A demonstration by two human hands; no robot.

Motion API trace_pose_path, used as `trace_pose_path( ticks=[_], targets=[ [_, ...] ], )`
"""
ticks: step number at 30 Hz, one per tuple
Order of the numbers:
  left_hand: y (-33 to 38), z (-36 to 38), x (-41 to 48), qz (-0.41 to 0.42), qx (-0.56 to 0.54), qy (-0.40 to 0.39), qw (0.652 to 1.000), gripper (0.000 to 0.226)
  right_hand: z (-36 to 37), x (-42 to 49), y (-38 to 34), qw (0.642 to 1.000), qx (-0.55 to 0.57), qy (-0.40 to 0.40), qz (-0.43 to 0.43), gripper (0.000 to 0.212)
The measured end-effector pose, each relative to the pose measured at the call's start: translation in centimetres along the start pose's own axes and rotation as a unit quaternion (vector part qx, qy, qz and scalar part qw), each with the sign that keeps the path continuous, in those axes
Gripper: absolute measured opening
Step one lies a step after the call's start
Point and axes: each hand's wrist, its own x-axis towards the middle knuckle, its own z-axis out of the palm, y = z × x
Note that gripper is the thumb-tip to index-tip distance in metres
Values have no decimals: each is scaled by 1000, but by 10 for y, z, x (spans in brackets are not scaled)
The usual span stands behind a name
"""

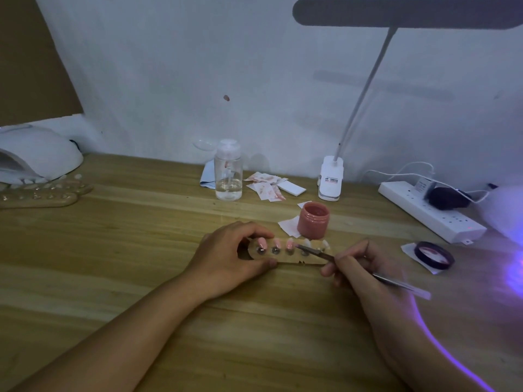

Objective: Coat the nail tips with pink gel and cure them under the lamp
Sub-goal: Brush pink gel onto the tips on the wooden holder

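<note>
Now, left hand point(226, 257) in a pinch on the nail strip point(300, 259) — right hand point(360, 268) likewise on the brush point(315, 251)

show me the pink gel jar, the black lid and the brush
pink gel jar point(313, 223): head view, on the jar's front wall
black lid point(434, 256): head view, on its pinkish inside
brush point(393, 282): head view, on the bare metal handle

The wooden table point(113, 278) carries a nail-tip holder point(294, 260) at centre, a pink gel jar point(313, 220) at one o'clock, a clear bottle point(228, 176) at twelve, a power strip point(430, 210) at two and a curing lamp point(36, 157) at ten.
</note>
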Motion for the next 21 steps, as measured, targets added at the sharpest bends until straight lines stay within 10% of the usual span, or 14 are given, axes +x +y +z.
trace_pose_path(
  ticks=[21],
  targets=[
    [-4, 3, 1, 15, -2, 16, 1000, 41, 4, -4, -6, 1000, -8, -18, -18, 5]
  ],
)
